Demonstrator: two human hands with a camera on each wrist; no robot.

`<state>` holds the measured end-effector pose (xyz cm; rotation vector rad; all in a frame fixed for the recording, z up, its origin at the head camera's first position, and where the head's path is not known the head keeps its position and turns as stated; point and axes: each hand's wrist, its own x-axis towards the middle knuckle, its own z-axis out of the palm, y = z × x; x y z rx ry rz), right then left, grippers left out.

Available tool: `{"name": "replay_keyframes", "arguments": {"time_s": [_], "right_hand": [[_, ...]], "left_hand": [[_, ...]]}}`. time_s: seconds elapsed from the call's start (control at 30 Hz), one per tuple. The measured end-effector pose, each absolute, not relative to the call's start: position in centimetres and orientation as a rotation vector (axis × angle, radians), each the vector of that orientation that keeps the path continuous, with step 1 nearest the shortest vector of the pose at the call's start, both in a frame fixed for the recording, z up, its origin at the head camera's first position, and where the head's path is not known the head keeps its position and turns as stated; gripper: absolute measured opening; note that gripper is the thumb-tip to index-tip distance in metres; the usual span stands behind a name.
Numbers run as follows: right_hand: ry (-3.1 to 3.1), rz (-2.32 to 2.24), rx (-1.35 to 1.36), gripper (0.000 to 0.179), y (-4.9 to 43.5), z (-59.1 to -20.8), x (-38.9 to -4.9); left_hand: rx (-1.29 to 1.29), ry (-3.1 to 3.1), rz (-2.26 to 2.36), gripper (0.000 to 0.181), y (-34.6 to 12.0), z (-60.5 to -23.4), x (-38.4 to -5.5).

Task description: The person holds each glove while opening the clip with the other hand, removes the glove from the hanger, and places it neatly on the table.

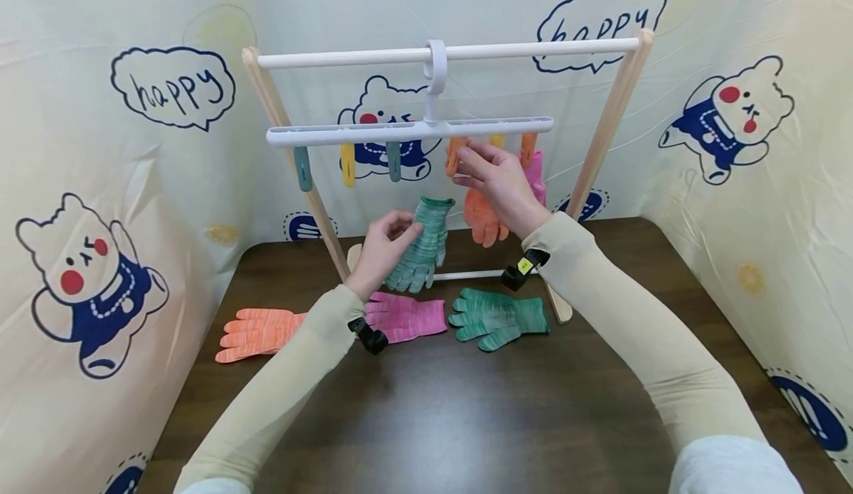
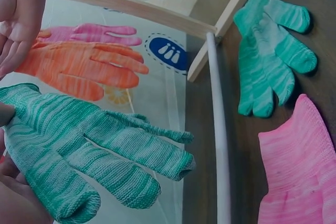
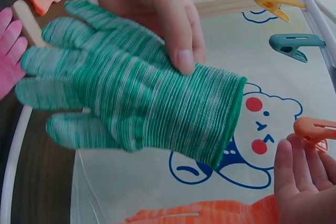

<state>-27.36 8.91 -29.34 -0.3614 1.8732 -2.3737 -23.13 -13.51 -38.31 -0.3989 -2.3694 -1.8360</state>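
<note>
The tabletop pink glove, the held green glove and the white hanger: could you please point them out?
Tabletop pink glove (image 1: 409, 319): head view, its body.
Held green glove (image 3: 139, 86): right wrist view, its body.
White hanger (image 1: 409, 131): head view, its crossbar.

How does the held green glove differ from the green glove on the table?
The held green glove is in the left hand, while the other green glove lies on the dark table. In the head view, the held glove is cuff up, fingers downward; the other lies cuff right, fingers left. Both are streaked green gloves.
</note>
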Motion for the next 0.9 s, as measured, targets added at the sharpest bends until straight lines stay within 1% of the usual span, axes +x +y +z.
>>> {"name": "replay_keyframes", "arguments": {"time_s": [0.1, 0.4, 0.9], "right_hand": [[1.948, -2.318, -0.414, 0.047, 9.3, -29.7, -27.1], [2.051, -2.233, -0.54, 0.042, 10.9, -30.7, -26.5], [2.025, -2.184, -0.49, 0.043, 13.6, -32.2, -25.5]], "left_hand": [[-0.398, -2.38, -1.834, 0.025, -13.6, -38.5, -22.9], [-0.423, -2.416, -1.825, 0.022, -13.6, -38.8, -22.3], [-0.501, -2.448, -1.8, 0.02, -13.1, -39.1, -21.1]]}}
